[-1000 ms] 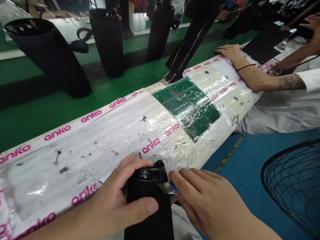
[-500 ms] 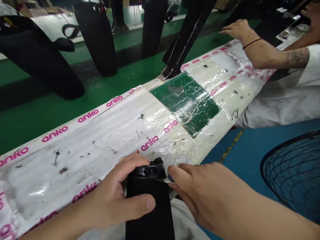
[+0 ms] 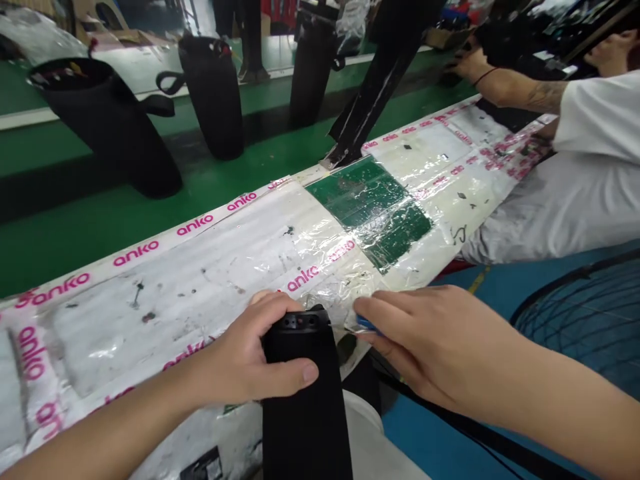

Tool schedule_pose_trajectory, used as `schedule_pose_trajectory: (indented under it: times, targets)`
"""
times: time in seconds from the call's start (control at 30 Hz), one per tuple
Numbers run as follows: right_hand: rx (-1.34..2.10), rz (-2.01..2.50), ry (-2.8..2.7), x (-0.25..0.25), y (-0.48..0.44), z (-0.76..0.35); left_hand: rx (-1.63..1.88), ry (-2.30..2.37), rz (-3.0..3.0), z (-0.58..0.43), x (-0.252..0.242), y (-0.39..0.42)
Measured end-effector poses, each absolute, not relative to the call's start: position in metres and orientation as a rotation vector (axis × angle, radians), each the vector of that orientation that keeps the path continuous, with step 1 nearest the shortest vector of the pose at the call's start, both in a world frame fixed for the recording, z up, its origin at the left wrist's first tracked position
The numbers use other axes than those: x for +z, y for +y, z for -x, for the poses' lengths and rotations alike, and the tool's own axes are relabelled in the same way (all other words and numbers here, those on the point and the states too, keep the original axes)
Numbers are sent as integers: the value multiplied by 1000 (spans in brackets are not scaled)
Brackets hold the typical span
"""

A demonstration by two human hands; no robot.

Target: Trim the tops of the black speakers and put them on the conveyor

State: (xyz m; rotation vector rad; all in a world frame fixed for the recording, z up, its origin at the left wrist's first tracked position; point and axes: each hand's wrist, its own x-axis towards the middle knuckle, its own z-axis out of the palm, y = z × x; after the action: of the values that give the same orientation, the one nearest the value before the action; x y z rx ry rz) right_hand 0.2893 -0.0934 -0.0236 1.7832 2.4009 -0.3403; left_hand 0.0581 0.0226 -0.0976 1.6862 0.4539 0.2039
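Observation:
My left hand is wrapped round the top of a black fabric-covered cylinder, thumb across its front and fingers behind. The cylinder stands upright at the near edge of a white, plastic-wrapped bench. Its black plastic end cap with small holes faces the bench. My right hand is just right of the cap, fingers pinched on a small blue-tipped item that I cannot make out.
Pink "anko" tape runs along the bench. A green patch lies under clear film. Several black cylinders stand on a green belt behind. A co-worker's arm reaches across at the right. A fan grille is low right.
My right hand has shifted slightly up and right beside the cap. The co-worker's arm has lifted off the bench and reached farther back. The view has tilted a little.

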Motion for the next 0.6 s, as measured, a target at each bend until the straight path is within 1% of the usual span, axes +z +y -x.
schedule_pose_trajectory:
  times: [0.07, 0.13, 0.33, 0.6]
  targets:
    - [-135, -1829, 2499, -26, -102, -288, 215, 454, -1672, -60, -98, 23]
    - [-6, -1836, 2546, -30, -106, -285, 222, 459, -1666, -62, -99, 24]
    - [-21, -1822, 2482, -41, -103, -276, 187, 458, -1652, -63, -98, 26]
    - [-84, -1713, 2497, -29, -95, -276, 177, 450, -1673, -62, -98, 26]
